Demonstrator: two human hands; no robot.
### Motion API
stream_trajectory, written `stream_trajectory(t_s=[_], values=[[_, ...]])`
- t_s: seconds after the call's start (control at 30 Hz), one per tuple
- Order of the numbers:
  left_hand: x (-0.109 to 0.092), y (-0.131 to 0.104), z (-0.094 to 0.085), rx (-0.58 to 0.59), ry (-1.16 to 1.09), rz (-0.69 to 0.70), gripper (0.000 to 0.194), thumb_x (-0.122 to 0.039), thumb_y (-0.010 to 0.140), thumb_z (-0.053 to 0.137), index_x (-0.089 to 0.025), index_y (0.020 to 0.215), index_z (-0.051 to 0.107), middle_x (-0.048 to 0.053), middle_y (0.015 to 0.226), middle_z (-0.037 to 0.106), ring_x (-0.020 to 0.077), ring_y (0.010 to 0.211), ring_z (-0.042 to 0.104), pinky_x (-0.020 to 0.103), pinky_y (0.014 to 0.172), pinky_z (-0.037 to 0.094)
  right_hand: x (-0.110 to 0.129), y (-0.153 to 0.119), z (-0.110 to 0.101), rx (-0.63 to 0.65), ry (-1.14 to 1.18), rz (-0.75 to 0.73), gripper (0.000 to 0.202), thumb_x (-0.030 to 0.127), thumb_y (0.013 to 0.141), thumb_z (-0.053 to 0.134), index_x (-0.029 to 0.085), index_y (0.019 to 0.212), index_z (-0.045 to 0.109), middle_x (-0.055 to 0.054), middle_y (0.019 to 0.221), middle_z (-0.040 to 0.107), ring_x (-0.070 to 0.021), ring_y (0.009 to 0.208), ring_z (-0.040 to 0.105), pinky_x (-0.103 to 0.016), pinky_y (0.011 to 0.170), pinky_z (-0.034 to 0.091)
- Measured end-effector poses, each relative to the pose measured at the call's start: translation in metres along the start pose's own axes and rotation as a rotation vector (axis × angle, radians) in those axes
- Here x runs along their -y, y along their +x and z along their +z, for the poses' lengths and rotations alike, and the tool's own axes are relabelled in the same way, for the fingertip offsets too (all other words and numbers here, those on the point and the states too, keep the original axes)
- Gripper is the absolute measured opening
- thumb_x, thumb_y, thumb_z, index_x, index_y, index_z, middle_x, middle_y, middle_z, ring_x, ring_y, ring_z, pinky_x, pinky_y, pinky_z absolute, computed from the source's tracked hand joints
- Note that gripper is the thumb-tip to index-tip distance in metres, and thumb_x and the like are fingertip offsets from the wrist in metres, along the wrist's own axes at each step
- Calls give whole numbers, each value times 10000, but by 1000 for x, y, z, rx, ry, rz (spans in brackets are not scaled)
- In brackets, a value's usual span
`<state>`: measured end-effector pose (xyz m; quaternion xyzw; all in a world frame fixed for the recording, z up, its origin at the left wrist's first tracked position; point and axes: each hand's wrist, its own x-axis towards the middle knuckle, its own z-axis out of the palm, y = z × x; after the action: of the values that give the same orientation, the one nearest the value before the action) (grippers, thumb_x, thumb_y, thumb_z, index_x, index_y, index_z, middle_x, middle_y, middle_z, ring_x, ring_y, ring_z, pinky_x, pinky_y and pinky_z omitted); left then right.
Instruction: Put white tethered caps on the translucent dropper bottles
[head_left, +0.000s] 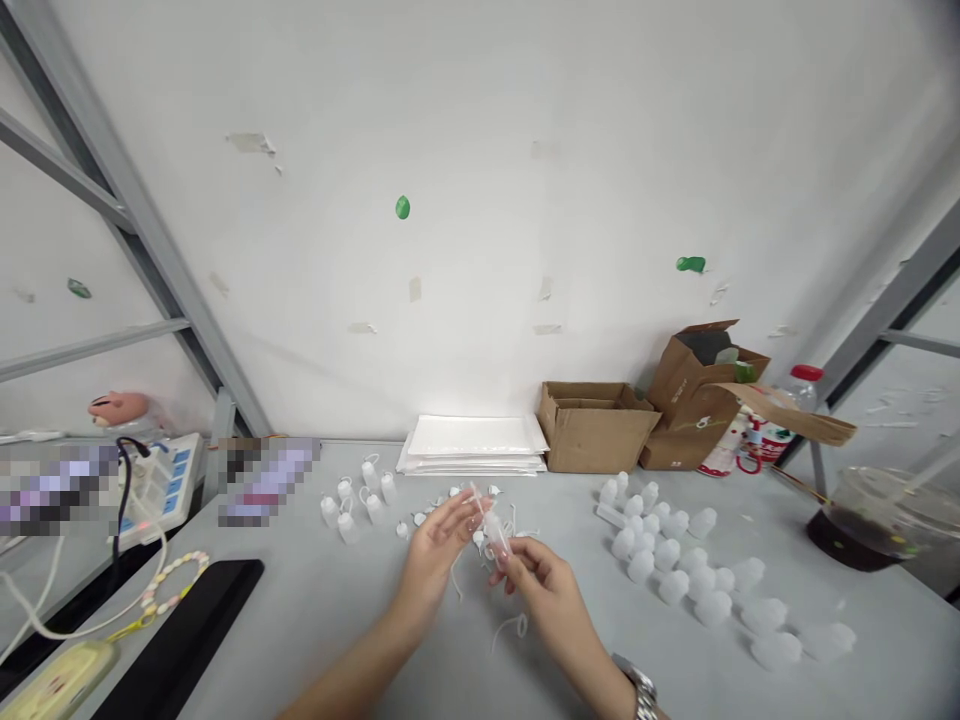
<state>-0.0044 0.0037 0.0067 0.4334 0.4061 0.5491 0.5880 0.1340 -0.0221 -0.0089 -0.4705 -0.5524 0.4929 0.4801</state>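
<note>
A small translucent squeeze bottle (496,532) is held tilted between my two hands above the middle of the grey desk. My right hand (546,580) pinches its lower body between thumb and fingers. At the bottle's top, my left hand (441,535) has its fingertips closed around a small white cap (477,496); whether the cap sits fully on the neck is hard to see. Under and behind the hands lie several loose white caps (420,519) with thin straps. One white loop strap (520,625) lies nearer me. Several capped bottles (346,526) with loops stand to the left.
Many uncapped translucent bottles (712,607) lie on the right. At the back are white padded envelopes (472,440), a cardboard box (600,440) and a brown paper bag (686,410). A dark drink tub (855,540) stands far right. Left are a black pad (187,640) and a power strip (169,485).
</note>
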Motion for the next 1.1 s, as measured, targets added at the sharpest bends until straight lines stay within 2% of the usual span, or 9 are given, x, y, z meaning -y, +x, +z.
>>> stream_trajectory(t_s=[0.1, 0.17, 0.23, 0.33, 0.47, 0.67, 1.1], values=[[5, -2, 0, -117, 93, 212, 234, -308, 681, 654, -204, 852, 534, 65, 1017, 627, 223, 1037, 536, 363, 894, 396, -1, 2, -1, 13, 99, 22, 380, 492, 779, 508, 133, 828, 624, -31, 585, 635, -139, 540, 531, -257, 567, 433], [9, -5, 1, -117, 182, 299, 168, -269, 685, 652, -208, 776, 525, 46, 952, 613, 216, 1018, 529, 352, 885, 392, -1, 3, -2, 0, 104, 18, 372, 494, 763, 532, 137, 822, 616, -31, 593, 638, -144, 555, 543, -258, 576, 435], [11, -8, 3, -77, 271, 330, 128, -254, 688, 647, -205, 760, 554, 44, 903, 600, 214, 979, 530, 339, 874, 387, -1, 1, -2, -25, 74, 1, 365, 497, 745, 553, 145, 825, 609, -32, 613, 638, -158, 595, 561, -262, 588, 440], [13, -10, 3, -70, 337, 305, 145, -270, 690, 644, -204, 807, 589, 48, 897, 591, 210, 937, 526, 319, 847, 390, 0, -1, -1, -54, 18, -26, 346, 488, 745, 556, 156, 832, 597, -36, 651, 638, -168, 638, 573, -268, 610, 445], [16, -8, 2, -85, 314, 243, 159, -279, 708, 625, -209, 842, 576, 40, 907, 587, 196, 925, 524, 305, 833, 390, 0, -1, 0, -34, 38, -22, 326, 474, 751, 558, 155, 810, 582, -30, 634, 637, -156, 628, 565, -263, 613, 442], [15, -6, 1, -97, 312, 267, 117, -261, 695, 638, -207, 781, 581, 19, 833, 581, 178, 867, 532, 287, 807, 391, -1, 0, 1, 62, 135, 15, 352, 504, 741, 557, 154, 759, 582, -11, 564, 627, -131, 548, 551, -241, 565, 436], [3, 2, -3, 9, 243, 232, 128, -258, 647, 678, -180, 665, 578, 1, 703, 527, 146, 727, 514, 251, 688, 409, 0, -3, 1, 38, 37, 27, 343, 495, 751, 546, 154, 764, 587, -13, 576, 611, -139, 551, 558, -247, 554, 435]])
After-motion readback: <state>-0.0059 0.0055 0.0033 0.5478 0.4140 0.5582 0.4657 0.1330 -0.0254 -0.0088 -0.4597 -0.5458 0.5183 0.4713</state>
